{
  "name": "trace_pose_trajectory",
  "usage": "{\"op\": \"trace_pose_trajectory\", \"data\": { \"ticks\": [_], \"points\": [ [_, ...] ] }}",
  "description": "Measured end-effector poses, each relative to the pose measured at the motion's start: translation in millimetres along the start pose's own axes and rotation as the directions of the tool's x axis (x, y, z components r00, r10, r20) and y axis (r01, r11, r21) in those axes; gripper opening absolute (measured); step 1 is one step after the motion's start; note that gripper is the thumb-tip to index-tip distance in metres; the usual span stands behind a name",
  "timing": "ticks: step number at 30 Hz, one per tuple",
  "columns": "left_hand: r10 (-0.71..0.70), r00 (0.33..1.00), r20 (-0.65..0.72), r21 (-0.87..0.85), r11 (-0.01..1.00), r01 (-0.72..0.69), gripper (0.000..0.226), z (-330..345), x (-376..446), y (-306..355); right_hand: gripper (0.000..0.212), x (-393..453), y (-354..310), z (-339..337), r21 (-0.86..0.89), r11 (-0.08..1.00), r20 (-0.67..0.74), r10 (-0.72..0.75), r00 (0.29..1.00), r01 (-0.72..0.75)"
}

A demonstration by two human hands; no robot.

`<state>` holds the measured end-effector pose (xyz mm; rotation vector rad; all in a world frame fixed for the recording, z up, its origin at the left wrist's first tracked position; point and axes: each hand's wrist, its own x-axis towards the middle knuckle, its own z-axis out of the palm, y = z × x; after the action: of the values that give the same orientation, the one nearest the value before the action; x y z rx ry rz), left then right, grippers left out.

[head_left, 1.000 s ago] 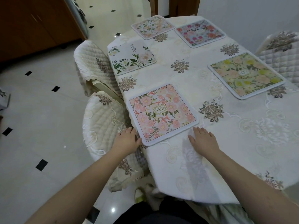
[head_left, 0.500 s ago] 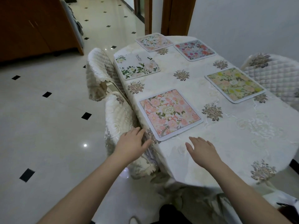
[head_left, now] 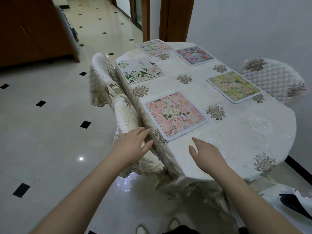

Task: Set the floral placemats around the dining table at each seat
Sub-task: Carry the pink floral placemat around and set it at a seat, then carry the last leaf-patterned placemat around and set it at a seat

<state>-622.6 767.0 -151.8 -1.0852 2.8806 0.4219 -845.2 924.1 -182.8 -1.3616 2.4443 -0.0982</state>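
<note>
Several floral placemats lie flat on the cream-clothed dining table [head_left: 249, 132]. Nearest me is a pink one [head_left: 175, 114], a white one with green leaves [head_left: 140, 70] sits behind it on the left, and a yellow-green one [head_left: 234, 86] is on the right side. At the far end lie a pale one [head_left: 155, 47] and a blue-pink one [head_left: 194, 55]. My left hand [head_left: 130, 146] hovers with straight fingers by the table's near left corner, holding nothing. Just short of the pink mat, my right hand [head_left: 205, 153] is spread over the cloth, also holding nothing.
Two quilted cream chairs [head_left: 121, 115] [head_left: 101, 78] stand tucked in along the table's left side, another [head_left: 273, 80] on the right by the white wall. A wooden cabinet [head_left: 33, 31] stands far left across the tiled floor. A dark item [head_left: 293, 203] lies at lower right.
Both hands have drawn back off the pink placemat toward me, and my view has pulled back and risen, showing more of the table, floor and doorway.
</note>
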Motion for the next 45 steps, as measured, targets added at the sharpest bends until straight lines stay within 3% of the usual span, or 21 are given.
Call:
{"op": "trace_pose_trajectory", "data": {
  "ticks": [5, 8, 18, 25, 29, 32, 35, 40, 45],
  "points": [
    [-0.016, 0.999, -0.05, 0.044, 0.999, 0.018, 0.081, 0.6, -11.0, 2.4, 0.051, -0.2, -0.6, -8.7, -0.025, 0.994, -0.03, -0.106, 0.994, 0.106],
    [-0.041, 0.996, -0.078, 0.088, 0.995, 0.048, 0.078, 2.1, -19.7, 4.8, 0.051, 1.1, -3.9, -9.9, -0.034, 0.984, -0.03, -0.176, 0.984, 0.175],
    [-0.323, 0.945, -0.058, 0.106, 0.939, 0.327, 0.081, 4.5, -77.2, -1.5, 0.045, 6.5, -54.1, -8.9, -0.046, 0.909, -0.095, -0.418, 0.904, 0.415],
    [-0.514, 0.851, -0.109, 0.089, 0.847, 0.524, 0.088, -8.5, -138.0, -48.5, 0.056, 1.8, -141.3, -1.2, -0.068, 0.824, -0.049, -0.567, 0.823, 0.563],
    [-0.598, 0.791, -0.131, 0.032, 0.795, 0.606, 0.065, -22.4, -173.1, -88.5, 0.046, -5.0, -203.7, 2.7, -0.136, 0.763, -0.05, -0.642, 0.765, 0.632],
    [-0.622, 0.767, -0.162, -0.019, 0.779, 0.627, 0.061, -42.7, -203.3, -125.2, 0.062, -10.6, -260.8, 12.7, -0.137, 0.734, -0.035, -0.674, 0.738, 0.665],
    [-0.628, 0.754, -0.19, 0.006, 0.768, 0.641, 0.066, -62.6, -235.0, -161.7, 0.067, -14.4, -314.8, 23.6, -0.132, 0.687, -0.06, -0.725, 0.686, 0.715],
    [-0.652, 0.72, -0.237, 0.044, 0.733, 0.679, 0.093, -97.3, -272.4, -215.2, 0.06, -24.0, -391.1, 18.7, -0.159, 0.636, -0.076, -0.77, 0.633, 0.755],
    [-0.639, 0.721, -0.267, 0.057, 0.737, 0.674, 0.064, -121.4, -275.2, -251.4, 0.049, -15.2, -436.5, 12.9, -0.186, 0.617, -0.06, -0.784, 0.618, 0.764]
  ]
}}
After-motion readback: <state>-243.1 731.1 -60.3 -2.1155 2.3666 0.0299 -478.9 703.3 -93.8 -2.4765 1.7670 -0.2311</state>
